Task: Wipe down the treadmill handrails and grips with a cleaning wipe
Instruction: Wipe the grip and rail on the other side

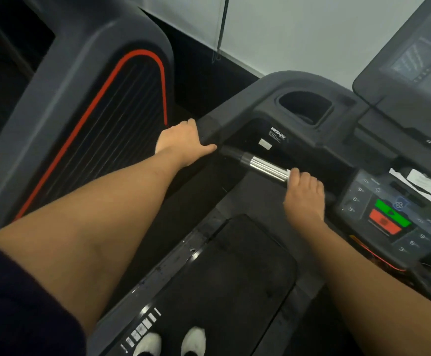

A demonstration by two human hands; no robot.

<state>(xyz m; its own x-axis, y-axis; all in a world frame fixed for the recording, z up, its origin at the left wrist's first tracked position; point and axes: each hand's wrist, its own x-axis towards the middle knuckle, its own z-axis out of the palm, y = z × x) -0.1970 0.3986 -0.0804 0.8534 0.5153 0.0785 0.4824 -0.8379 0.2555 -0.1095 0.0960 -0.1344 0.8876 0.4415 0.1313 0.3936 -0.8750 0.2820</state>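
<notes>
I stand on a dark treadmill. My left hand [181,142] grips the black side handrail [231,109] where it curves toward the console. My right hand [304,195] is wrapped round the front grip bar, holding a white wipe [288,176] against it; only a small edge of the wipe shows by my thumb. The shiny metal sensor section of the grip [264,166] lies bare to the left of that hand, with a black end piece beyond it.
The console [389,217] with green and red buttons sits right of my right hand, a cup holder [305,106] behind the grip, and a screen [415,60] at top right. A neighbouring machine with a red stripe [93,119] stands on the left. My white shoes [170,343] are on the belt.
</notes>
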